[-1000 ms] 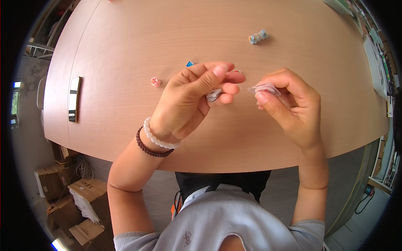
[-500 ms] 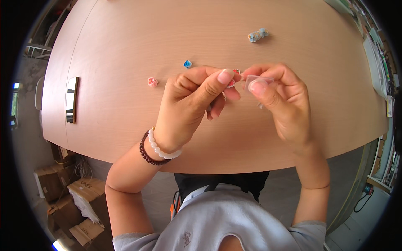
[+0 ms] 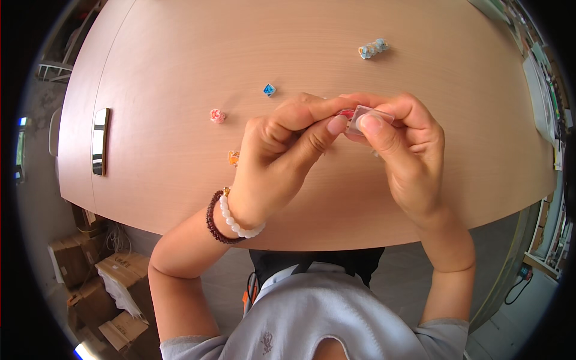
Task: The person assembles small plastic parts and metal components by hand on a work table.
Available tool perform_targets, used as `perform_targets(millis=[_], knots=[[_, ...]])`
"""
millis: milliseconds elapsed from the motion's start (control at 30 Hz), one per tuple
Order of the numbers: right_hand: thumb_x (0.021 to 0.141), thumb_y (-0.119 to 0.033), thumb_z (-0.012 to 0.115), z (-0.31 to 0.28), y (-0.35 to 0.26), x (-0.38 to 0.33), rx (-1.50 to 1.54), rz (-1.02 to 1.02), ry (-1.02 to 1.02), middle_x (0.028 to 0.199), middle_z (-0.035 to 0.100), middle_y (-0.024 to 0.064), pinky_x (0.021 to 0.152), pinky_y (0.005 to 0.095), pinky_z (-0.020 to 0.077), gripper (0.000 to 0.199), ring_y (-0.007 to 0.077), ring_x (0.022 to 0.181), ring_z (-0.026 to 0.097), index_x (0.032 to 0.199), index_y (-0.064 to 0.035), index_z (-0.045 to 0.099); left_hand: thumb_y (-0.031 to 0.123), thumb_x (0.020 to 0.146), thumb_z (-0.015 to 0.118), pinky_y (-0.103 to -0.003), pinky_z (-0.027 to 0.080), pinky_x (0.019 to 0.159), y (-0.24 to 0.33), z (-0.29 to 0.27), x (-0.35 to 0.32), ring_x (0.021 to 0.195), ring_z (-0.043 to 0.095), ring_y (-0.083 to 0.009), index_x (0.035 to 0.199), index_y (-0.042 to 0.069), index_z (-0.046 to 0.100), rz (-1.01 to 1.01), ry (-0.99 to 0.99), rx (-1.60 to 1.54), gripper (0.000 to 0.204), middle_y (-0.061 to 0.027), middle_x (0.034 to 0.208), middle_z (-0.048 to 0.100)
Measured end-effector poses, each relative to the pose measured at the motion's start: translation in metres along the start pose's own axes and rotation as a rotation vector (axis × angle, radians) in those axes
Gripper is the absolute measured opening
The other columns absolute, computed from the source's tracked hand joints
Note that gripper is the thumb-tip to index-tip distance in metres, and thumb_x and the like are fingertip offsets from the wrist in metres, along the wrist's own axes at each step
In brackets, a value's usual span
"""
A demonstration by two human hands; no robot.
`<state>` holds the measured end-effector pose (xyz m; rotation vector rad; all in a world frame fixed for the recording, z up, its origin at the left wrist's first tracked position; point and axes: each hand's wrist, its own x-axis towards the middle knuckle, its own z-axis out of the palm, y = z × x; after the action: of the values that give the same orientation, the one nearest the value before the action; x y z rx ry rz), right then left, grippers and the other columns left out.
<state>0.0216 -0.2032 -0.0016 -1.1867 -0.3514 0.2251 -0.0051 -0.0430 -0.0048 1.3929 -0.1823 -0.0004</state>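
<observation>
A broad, pale wooden table point(image 3: 180, 72) fills the view, cardboard boxes point(image 3: 90, 282) stacked on the floor below its near edge. Above it, the left hand point(image 3: 282, 156) and right hand point(image 3: 408, 150) meet, both pinching a small clear plastic piece point(image 3: 369, 115); its make is hard to tell, fingers hiding most of it. Tiny blue point(image 3: 269, 89), pink point(image 3: 217, 116) and orange point(image 3: 233, 157) trinkets lie nearby, the orange one partly hidden.

A rounded wooden table point(image 3: 180, 72) stands over grey floor, cardboard boxes point(image 3: 90, 282) stacked at its left.
</observation>
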Motion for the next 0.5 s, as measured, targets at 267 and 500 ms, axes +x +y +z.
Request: perform_targets(millis=[267, 500], knots=[[0.087, -0.003, 0.055, 0.0003, -0.0027, 0.0003, -0.096, 0.010, 0.028, 0.095, 0.062, 0.0204, 0.074, 0.0285, 0.0550, 0.009, 0.0175, 0.088, 0.062, 0.081, 0.0042, 0.053, -0.001, 0.086, 0.055, -0.021, 0.044, 0.066, -0.0028, 0.0040, -0.0028, 0.076, 0.054, -0.0107, 0.105, -0.001, 0.062, 0.092, 0.025, 0.127, 0.020, -0.0049, 0.085, 0.060], [0.086, 0.000, 0.056, -0.0037, -0.0073, -0.0005, -0.176, 0.066, 0.010, 0.093, 0.063, 0.0198, 0.073, 0.0269, 0.0543, 0.006, 0.0162, 0.085, 0.062, 0.081, 0.0040, 0.055, -0.003, 0.084, 0.057, -0.024, 0.045, 0.067, -0.0061, 0.0055, -0.0037, 0.075, 0.056, -0.0148, 0.102, 0.000, 0.062, 0.130, 0.039, 0.221, 0.019, -0.0082, 0.082, 0.059]])
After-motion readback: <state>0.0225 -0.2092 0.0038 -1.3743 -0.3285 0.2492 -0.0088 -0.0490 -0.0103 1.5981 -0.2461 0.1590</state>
